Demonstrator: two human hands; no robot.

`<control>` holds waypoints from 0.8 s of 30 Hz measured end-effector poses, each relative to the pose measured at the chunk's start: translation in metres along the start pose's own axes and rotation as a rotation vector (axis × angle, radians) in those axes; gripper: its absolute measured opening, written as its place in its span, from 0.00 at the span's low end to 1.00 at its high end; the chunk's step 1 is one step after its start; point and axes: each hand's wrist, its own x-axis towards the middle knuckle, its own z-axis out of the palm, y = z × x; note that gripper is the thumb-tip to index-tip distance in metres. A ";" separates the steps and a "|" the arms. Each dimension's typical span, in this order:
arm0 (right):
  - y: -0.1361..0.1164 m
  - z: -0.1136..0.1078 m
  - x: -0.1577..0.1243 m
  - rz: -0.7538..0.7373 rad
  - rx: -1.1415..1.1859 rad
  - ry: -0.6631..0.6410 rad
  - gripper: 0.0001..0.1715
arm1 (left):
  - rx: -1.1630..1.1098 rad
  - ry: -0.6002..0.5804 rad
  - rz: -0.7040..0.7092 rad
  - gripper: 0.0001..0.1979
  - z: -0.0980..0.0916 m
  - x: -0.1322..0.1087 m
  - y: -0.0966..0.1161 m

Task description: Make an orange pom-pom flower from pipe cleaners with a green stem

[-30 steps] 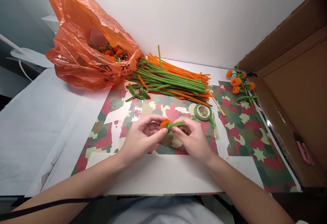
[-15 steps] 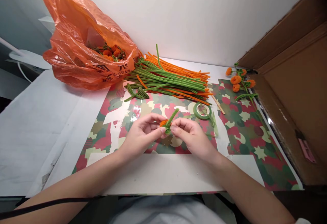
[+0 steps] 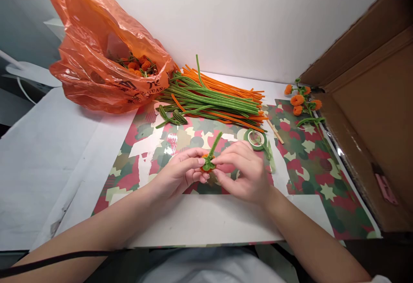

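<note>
Over the middle of the mat, my left hand [image 3: 184, 167] grips a small pipe-cleaner flower [image 3: 208, 164] between thumb and fingers. Its green leafy base faces me, orange petals show around the edge, and a short green stem sticks up from it. My right hand [image 3: 247, 169] is at the flower's right side. Its index fingertip touches the green base, while the thumb tip sits slightly lower and apart. Just beyond that hand lies a roll of green floral tape [image 3: 256, 139] with a loose end trailing right.
Green and orange pipe cleaners [image 3: 213, 96] are heaped at the back. An orange plastic bag [image 3: 106, 72] holding orange flowers stands back left. A finished flower spray [image 3: 298, 100] lies back right, near a wooden stick [image 3: 275, 131], a cardboard box [image 3: 364, 115] and a pink cutter [image 3: 385, 188].
The flower has been tilted so its green base shows more toward me. My right hand's pinch has loosened, its thumb now lower and apart from the index finger.
</note>
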 end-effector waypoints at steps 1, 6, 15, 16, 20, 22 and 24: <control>0.001 0.000 0.000 -0.062 -0.062 0.014 0.06 | -0.003 0.002 -0.009 0.10 0.000 0.000 0.000; 0.003 -0.002 -0.002 -0.238 -0.301 0.012 0.08 | 0.061 0.018 0.008 0.11 0.000 -0.001 -0.002; 0.008 0.002 -0.005 -0.337 -0.401 0.068 0.07 | 0.192 0.005 0.059 0.12 0.001 -0.003 -0.003; 0.009 0.003 -0.005 -0.335 -0.399 0.082 0.07 | 0.183 -0.004 0.085 0.11 0.002 -0.003 -0.003; 0.010 0.006 -0.005 -0.336 -0.382 0.133 0.05 | 0.152 -0.023 0.167 0.10 0.004 -0.003 -0.005; 0.011 0.007 -0.004 -0.332 -0.357 0.149 0.05 | 0.153 -0.007 0.191 0.10 0.004 -0.003 -0.006; 0.014 0.008 -0.004 -0.326 -0.323 0.161 0.05 | 0.159 0.004 0.208 0.09 0.004 -0.003 -0.007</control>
